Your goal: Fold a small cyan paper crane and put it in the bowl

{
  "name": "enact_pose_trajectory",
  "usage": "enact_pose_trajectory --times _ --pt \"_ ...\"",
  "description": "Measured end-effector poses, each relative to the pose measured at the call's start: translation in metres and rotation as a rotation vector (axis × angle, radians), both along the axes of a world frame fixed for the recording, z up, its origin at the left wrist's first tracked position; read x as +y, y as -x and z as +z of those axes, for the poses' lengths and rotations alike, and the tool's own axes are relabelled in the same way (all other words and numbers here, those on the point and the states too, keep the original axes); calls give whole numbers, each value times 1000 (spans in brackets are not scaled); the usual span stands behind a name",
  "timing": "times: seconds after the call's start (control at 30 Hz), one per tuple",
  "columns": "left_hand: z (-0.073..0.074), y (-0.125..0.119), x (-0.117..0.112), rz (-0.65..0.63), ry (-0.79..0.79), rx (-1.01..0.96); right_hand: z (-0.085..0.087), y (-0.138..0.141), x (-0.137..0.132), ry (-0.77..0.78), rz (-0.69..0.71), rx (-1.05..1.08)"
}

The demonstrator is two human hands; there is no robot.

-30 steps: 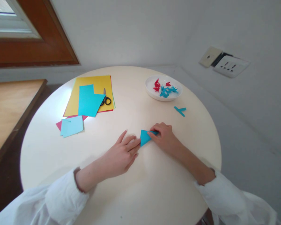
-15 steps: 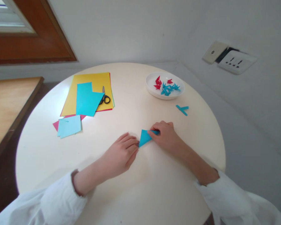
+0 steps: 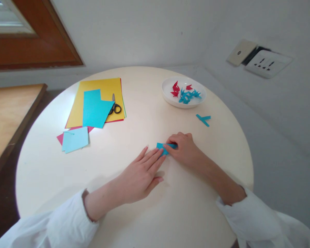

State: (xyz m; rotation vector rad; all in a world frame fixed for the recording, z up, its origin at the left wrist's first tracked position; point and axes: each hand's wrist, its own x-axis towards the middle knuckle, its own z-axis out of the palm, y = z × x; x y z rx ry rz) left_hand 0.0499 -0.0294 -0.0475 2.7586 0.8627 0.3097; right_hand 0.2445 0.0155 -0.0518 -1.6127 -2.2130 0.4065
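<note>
A small piece of folded blue paper point(image 3: 160, 145) lies on the white round table point(image 3: 134, 220), between my two hands. My right hand point(image 3: 183, 148) grips its right end, thumb on top and fingers curled around behind. My left hand point(image 3: 142, 172) lies over the lower left part of the paper, its fingers stretched out and its thumb apart. The fingertips press flat on the paper and hide some of it.
At the back right stands a white dish point(image 3: 167, 100) with several red and blue folded paper figures. Blue paper strips point(image 3: 203, 119) lie in front of it. To the left are yellow sheets point(image 3: 93, 83), a blue sheet point(image 3: 93, 110), black-handled scissors point(image 3: 116, 108) and light blue squares point(image 3: 76, 139).
My left hand has slid right and spread its fingers onto the paper. The paper's lower left corner no longer shows as a point. My right hand keeps its grip.
</note>
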Motion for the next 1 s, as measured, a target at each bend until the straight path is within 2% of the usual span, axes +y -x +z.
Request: enact_pose_trajectory --times 0.67,1.0 --pt "5 -2 1 -4 37 103 8 1 -3 82 -8 -65" --pt "3 -2 1 9 -10 109 7 2 -2 81 -23 -72"
